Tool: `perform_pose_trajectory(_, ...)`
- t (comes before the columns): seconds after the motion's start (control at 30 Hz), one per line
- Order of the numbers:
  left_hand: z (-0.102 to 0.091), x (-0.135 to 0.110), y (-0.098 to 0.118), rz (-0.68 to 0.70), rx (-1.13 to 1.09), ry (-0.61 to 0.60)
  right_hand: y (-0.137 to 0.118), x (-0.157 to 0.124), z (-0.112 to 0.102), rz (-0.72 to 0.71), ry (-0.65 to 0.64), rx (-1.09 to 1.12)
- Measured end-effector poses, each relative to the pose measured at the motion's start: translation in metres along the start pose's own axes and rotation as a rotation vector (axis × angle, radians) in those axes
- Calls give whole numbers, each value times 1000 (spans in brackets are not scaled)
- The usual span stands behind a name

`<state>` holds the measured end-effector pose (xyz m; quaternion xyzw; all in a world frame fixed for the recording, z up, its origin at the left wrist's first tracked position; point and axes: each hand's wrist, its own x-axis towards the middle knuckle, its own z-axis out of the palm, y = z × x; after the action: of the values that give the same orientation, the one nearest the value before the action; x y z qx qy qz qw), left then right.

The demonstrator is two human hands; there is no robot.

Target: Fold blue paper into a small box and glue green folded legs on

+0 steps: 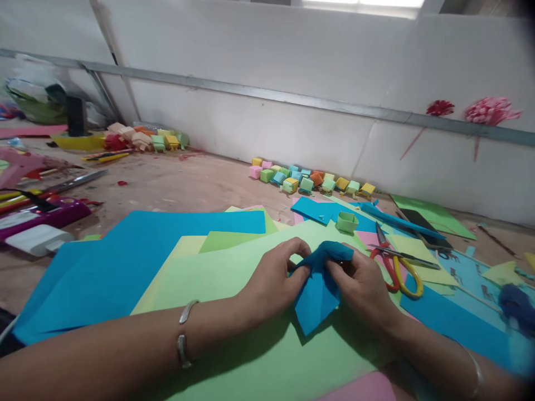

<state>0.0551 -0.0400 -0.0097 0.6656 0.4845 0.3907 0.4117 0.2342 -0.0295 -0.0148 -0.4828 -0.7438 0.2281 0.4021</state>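
Between my two hands is a folded piece of blue paper [316, 301], its creased lower point hanging toward me. My left hand [278, 273] pinches its left edge between thumb and fingers. On the other side my right hand [363, 281] grips the right edge, thumb pressed to the front; some of its fingers are hidden behind the paper. Below both hands lies a large light green sheet [234, 351]. Just beyond the paper sits a small green folded paper box [346, 222]. Red-and-yellow-handled scissors [397, 267] rest close to my right hand.
Blue sheets [121, 273] spread out on the left. Small coloured paper boxes [305, 181] line the wall, with another cluster [146, 138] farther left. A purple device [62, 214] and a white plug [39, 239] lie at the left edge. A dark phone [424, 227] is at right.
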Motion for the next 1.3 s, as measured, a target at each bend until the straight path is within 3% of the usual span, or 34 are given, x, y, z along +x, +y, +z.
perform_pose_trajectory(0.17,0,3,-5,-2,51,91,-6,-4,0,-108,2,-66)
perform_pose_trajectory(0.43,2,-1,-7,123,-33,-53,-1,-1,-1,-12,-2,-24)
perform_pose_trajectory(0.63,-2,5,-7,90,53,75,-7,-5,0,-109,-31,-32)
perform_pose_trajectory(0.73,-2,5,-4,48,-1,72,-8,-6,0,-142,-12,-34)
perform_pose_trajectory(0.9,1,-3,0,37,-97,-53,1,-1,0,-7,45,-38)
perform_pose_trajectory(1.07,-1,-5,1,85,-145,-161,6,0,-2,89,7,36)
perform_pose_trajectory(1.3,2,-1,-5,61,-63,-90,3,1,-1,45,-48,156)
